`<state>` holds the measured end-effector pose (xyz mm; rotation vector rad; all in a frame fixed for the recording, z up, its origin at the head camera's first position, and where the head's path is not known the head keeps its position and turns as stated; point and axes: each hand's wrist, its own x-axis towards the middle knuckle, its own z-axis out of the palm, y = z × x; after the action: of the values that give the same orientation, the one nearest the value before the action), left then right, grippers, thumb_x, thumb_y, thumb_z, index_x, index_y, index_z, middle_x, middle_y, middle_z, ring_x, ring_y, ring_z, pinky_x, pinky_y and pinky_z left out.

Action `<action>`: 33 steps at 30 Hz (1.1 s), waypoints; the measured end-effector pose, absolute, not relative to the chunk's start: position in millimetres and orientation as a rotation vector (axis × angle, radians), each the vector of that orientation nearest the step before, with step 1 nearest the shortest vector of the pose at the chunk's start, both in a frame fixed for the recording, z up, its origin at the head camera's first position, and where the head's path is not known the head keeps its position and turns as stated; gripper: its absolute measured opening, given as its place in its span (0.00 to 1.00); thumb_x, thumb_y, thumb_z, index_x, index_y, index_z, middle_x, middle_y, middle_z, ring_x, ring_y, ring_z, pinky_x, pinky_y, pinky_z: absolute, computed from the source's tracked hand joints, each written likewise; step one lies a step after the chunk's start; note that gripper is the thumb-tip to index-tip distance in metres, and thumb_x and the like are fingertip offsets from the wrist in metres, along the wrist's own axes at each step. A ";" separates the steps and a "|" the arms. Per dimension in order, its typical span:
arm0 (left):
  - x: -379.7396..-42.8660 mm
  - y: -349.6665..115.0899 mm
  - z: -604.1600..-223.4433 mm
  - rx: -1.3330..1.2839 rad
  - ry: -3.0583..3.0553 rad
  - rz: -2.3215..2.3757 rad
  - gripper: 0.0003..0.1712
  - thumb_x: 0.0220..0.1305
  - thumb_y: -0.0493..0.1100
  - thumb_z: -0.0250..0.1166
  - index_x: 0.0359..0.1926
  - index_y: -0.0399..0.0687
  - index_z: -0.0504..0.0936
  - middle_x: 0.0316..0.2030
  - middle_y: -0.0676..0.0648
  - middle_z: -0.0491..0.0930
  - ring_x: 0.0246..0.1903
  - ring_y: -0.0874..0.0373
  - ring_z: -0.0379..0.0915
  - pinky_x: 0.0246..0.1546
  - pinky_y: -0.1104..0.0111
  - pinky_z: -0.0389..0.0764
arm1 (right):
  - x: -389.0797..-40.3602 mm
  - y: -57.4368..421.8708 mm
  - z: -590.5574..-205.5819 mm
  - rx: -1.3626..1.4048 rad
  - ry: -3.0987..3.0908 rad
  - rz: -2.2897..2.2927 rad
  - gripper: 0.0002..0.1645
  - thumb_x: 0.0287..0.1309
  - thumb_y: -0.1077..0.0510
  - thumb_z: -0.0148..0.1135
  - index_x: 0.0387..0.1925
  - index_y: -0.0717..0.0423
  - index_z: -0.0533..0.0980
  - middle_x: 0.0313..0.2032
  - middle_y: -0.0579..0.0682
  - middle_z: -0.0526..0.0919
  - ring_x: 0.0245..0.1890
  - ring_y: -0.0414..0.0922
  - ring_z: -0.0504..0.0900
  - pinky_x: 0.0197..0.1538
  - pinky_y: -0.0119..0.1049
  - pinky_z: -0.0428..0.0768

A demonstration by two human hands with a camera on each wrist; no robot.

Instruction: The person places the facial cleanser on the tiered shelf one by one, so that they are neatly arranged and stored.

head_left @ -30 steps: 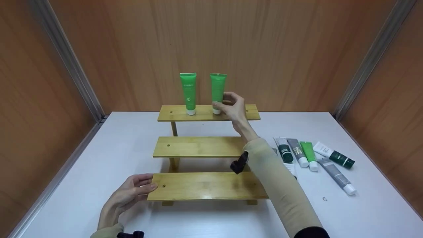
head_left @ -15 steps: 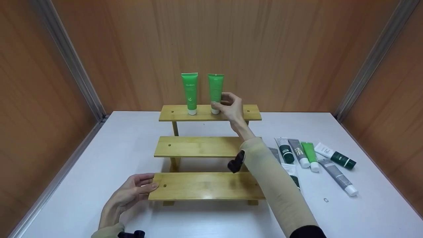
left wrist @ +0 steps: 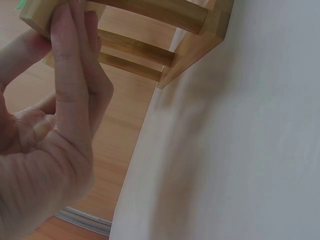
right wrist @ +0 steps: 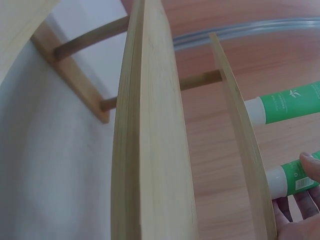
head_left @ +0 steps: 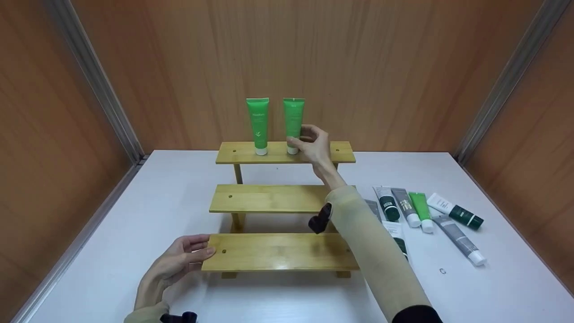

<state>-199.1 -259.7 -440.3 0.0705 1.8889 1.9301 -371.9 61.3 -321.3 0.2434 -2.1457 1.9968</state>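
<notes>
A three-step bamboo stand (head_left: 278,252) sits on the white table (head_left: 448,296). Two green tubes stand cap-down on its top step (head_left: 237,153). My right hand (head_left: 311,143) pinches the right green tube (head_left: 293,117) near its white cap; that tube (right wrist: 295,176) and the left green tube (right wrist: 285,104) also show in the right wrist view. The left green tube (head_left: 258,123) stands free beside it. My left hand (head_left: 181,259) grips the left end of the bottom step, thumb on top; in the left wrist view its fingers (left wrist: 70,90) wrap the board's end (left wrist: 37,12).
Several more tubes (head_left: 421,211), green, grey, white and dark green, lie on the table right of the stand. A small ring (head_left: 443,271) lies near them. Wooden walls close in the back and both sides.
The right green tube has straightened a little and stands upright. My right hand stays on it, and the left hand has not moved.
</notes>
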 end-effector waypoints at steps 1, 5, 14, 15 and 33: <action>-199.1 -259.7 -440.2 0.065 1.891 1.930 0.48 0.66 0.41 0.67 0.72 0.20 0.49 0.47 0.50 0.76 0.45 0.63 0.81 0.48 0.71 0.86 | -372.1 61.2 -321.5 0.241 -2.148 1.993 0.24 0.57 0.62 0.73 0.55 0.62 0.78 0.54 0.60 0.83 0.53 0.50 0.82 0.59 0.40 0.82; -199.6 -259.3 -439.2 0.031 1.906 1.923 0.48 0.66 0.41 0.68 0.72 0.21 0.49 0.48 0.50 0.76 0.45 0.63 0.80 0.48 0.71 0.86 | -372.9 61.2 -322.2 0.244 -2.146 1.983 0.24 0.57 0.62 0.73 0.55 0.62 0.78 0.54 0.60 0.83 0.53 0.51 0.82 0.60 0.41 0.82; -200.1 -256.8 -439.3 0.031 1.898 1.920 0.48 0.66 0.41 0.68 0.72 0.20 0.50 0.48 0.50 0.78 0.45 0.63 0.81 0.48 0.71 0.85 | -363.5 77.7 -325.7 0.345 -2.130 1.943 0.27 0.57 0.64 0.72 0.59 0.62 0.77 0.56 0.60 0.82 0.56 0.56 0.81 0.63 0.42 0.80; -200.0 -256.7 -439.1 0.035 1.899 1.920 0.48 0.66 0.41 0.68 0.72 0.20 0.49 0.48 0.50 0.77 0.46 0.62 0.81 0.48 0.71 0.85 | -360.5 82.2 -326.8 0.361 -2.120 1.924 0.27 0.57 0.65 0.72 0.59 0.62 0.77 0.56 0.60 0.82 0.56 0.57 0.81 0.63 0.43 0.79; -198.0 -258.9 -439.3 0.037 1.884 1.908 0.47 0.67 0.42 0.67 0.72 0.21 0.50 0.48 0.50 0.79 0.46 0.62 0.82 0.48 0.70 0.86 | -256.9 247.8 -387.9 0.377 -2.544 1.187 0.24 0.58 0.60 0.73 0.56 0.59 0.79 0.42 0.57 0.81 0.37 0.39 0.78 0.41 0.20 0.79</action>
<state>-198.0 -258.9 -439.3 0.0369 1.8839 1.9078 -256.9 247.8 -387.9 0.3773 -2.5439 1.1874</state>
